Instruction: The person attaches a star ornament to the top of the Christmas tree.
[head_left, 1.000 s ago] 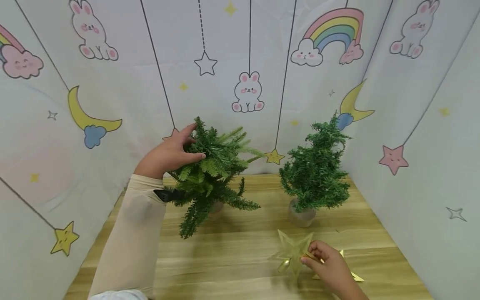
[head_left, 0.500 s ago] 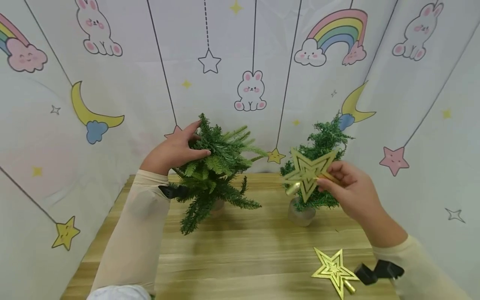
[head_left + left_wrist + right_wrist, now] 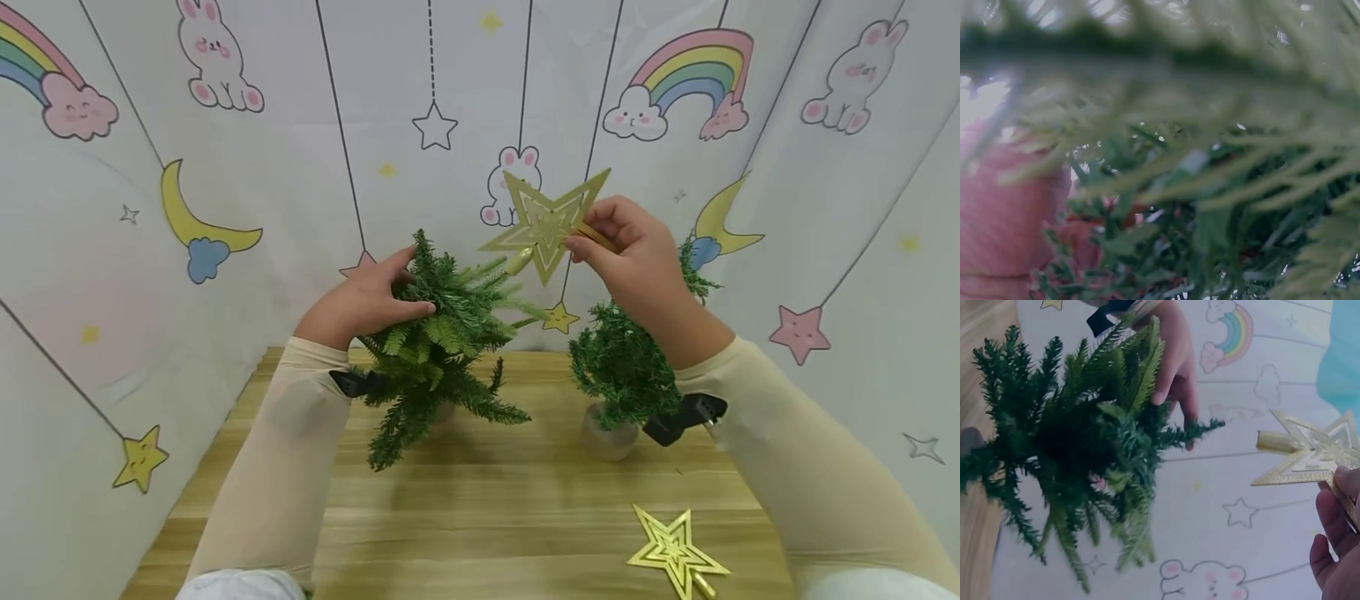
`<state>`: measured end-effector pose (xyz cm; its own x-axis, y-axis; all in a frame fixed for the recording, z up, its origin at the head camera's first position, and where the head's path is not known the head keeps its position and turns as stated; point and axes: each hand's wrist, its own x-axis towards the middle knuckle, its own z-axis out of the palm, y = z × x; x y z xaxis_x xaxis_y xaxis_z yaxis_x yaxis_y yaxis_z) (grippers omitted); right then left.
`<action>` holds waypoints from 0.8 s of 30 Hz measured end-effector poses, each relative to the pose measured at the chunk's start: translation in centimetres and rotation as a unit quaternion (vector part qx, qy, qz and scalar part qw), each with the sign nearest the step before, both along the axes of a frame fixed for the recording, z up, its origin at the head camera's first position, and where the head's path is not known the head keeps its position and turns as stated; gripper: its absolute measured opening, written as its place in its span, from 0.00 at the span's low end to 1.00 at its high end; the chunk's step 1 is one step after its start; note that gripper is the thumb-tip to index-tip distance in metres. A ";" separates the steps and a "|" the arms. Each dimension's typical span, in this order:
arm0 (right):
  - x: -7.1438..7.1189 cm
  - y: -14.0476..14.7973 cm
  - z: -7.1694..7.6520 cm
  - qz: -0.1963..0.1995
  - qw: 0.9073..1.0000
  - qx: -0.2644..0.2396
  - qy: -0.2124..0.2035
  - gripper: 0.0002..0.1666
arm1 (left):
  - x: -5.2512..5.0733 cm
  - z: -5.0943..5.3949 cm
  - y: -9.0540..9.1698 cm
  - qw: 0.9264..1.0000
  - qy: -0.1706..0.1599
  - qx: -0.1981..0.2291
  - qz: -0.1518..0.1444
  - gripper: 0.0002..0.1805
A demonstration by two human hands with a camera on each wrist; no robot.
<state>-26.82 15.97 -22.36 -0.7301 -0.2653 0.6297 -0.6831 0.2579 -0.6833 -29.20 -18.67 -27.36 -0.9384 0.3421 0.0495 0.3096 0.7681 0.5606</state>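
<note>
My left hand [image 3: 363, 302] grips the upper part of a small artificial Christmas tree [image 3: 442, 354], thumb in front and fingers reaching behind its top branches. In the left wrist view, blurred needles [image 3: 1222, 187] cover most of the fingers. Up and to the right of this tree, my right hand [image 3: 637, 258] pinches a gold star tree topper [image 3: 551, 223] by one of its points. The topper's tube [image 3: 1275, 442] is turned toward the treetop [image 3: 1207, 429], apart from it in the right wrist view.
A second small Christmas tree [image 3: 622, 358] stands on the right, partly behind my right forearm. Another gold star topper [image 3: 675, 546] lies on the wooden table [image 3: 465, 517] at front right. A printed cloth [image 3: 315, 167] walls the back and sides.
My right hand has lifted the gold star topper off the table, past the right tree, up and left toward the left tree. My left hand keeps its grip on the tree.
</note>
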 end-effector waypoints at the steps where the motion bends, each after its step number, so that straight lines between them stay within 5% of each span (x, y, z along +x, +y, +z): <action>1: -0.2 -0.6 0.5 -0.002 1.000 0.004 0.007 0.09 | 0.0 0.0 0.0 1.000 -0.001 0.001 -0.001 0.55; 12: -3.0 -6.9 3.5 0.016 0.996 0.046 0.075 0.09 | 0.0 0.4 1.2 0.999 0.015 -0.041 -0.001 0.55; 24: -4.0 -9.1 3.4 -0.020 0.975 0.146 0.166 0.08 | 0.3 0.7 1.9 0.999 -0.003 -0.038 0.006 0.54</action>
<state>-30.84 6.85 -18.95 -0.5129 -0.4448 0.7342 -0.8393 0.4393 -0.3203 -28.94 -16.79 -26.67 -0.9427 0.3332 0.0175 0.2963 0.8119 0.5030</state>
